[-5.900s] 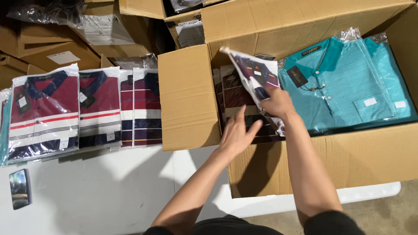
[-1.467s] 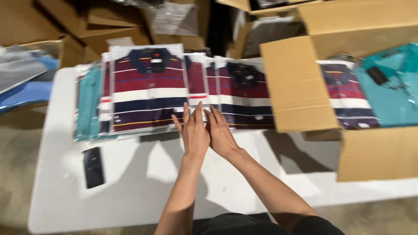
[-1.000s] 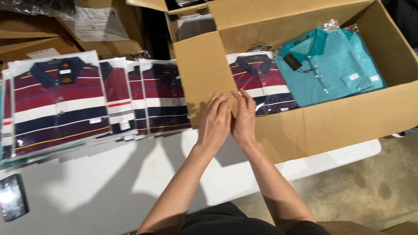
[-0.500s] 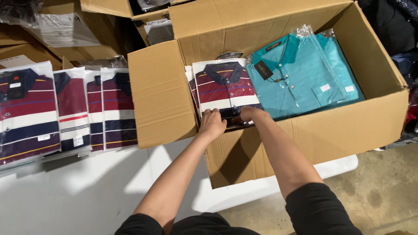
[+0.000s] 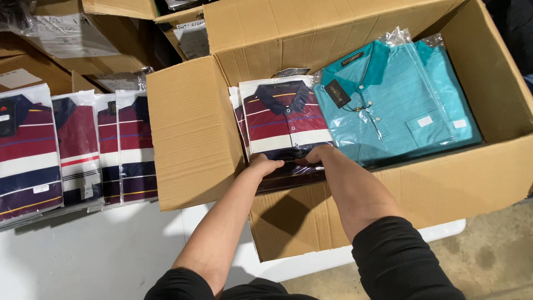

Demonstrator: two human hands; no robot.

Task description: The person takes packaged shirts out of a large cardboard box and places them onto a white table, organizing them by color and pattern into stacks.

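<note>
Both my hands reach into a large open cardboard box (image 5: 483,178). My left hand (image 5: 264,165) and my right hand (image 5: 317,154) grip the near edge of a bagged, folded striped polo shirt (image 5: 283,119), maroon, white and navy, lying on top of a stack in the box's left half. Beside it on the right lies a bagged teal polo shirt (image 5: 391,105) with a black tag.
A row of bagged striped shirts (image 5: 78,150) is laid out overlapping on the white table (image 5: 89,250) to the left. The box's left flap (image 5: 191,133) stands between them and the box. More cardboard boxes (image 5: 61,33) sit behind. Concrete floor shows at right.
My hands left the shirts laid on the table, swung right to the box, and now both grip the near edge of the top striped shirt inside it.
</note>
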